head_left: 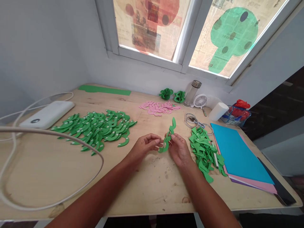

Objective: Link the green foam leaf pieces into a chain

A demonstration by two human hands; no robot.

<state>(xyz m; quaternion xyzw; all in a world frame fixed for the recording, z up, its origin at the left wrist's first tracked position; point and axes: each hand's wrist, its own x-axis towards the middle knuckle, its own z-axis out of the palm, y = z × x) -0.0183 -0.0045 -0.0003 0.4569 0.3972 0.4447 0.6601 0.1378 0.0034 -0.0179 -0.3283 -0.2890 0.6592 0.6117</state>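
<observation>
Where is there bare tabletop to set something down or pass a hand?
Bare wood shows between the left forearm and right forearm, and between the pink cutouts and left hand. The near left is bare too, but a cable loops across. Crowded: the right side, with green scraps and blue sheet.

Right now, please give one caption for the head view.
Two hands hold a wavy green paper piece between green piles on a wooden table.

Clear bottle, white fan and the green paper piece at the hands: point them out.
Clear bottle (191, 95): head view, see-through body.
White fan (200, 100): head view, round grille.
Green paper piece (165, 147): head view, lower curved end.
</observation>
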